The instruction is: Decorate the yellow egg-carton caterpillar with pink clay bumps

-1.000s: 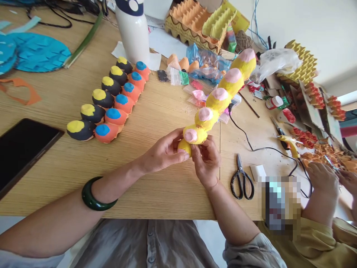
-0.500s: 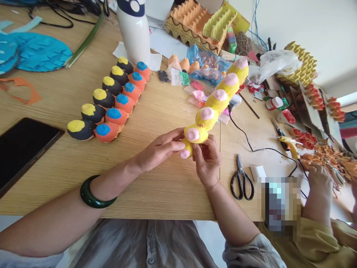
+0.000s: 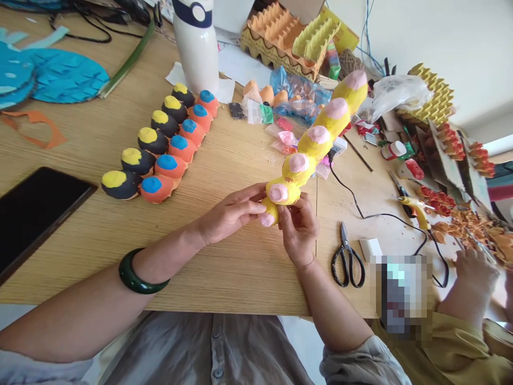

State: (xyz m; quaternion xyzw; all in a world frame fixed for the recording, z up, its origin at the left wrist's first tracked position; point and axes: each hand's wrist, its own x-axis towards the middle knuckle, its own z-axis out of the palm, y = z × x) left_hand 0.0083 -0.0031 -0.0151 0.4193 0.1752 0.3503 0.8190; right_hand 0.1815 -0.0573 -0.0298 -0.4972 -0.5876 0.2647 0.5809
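Note:
A strip of egg-carton cups [image 3: 317, 140], coated yellow with pink tips, slants up and away above the table. Its near end is pinched by both my hands. My left hand [image 3: 234, 212] has its thumb and fingers closed on the lowest cup from the left. From the right, my right hand [image 3: 300, 230] grips the same end, thumb in front and the other fingers partly hidden behind. On the table to the left lie two similar strips side by side: a black one with yellow tips [image 3: 147, 141] and an orange one with blue tips [image 3: 177, 150].
A white bottle [image 3: 196, 51] stands behind the strips. A phone [image 3: 42, 214] lies at left, scissors [image 3: 347, 259] at right. Further right are a glue gun [image 3: 417, 207] with its cord and a co-worker's hand [image 3: 476, 270]. Egg trays [image 3: 288, 37] and clay packets [image 3: 286, 139] are at the back.
The far end of the yellow strip has tipped slightly up and toward me, with both hands keeping their hold. The co-worker's hand has shifted right and down.

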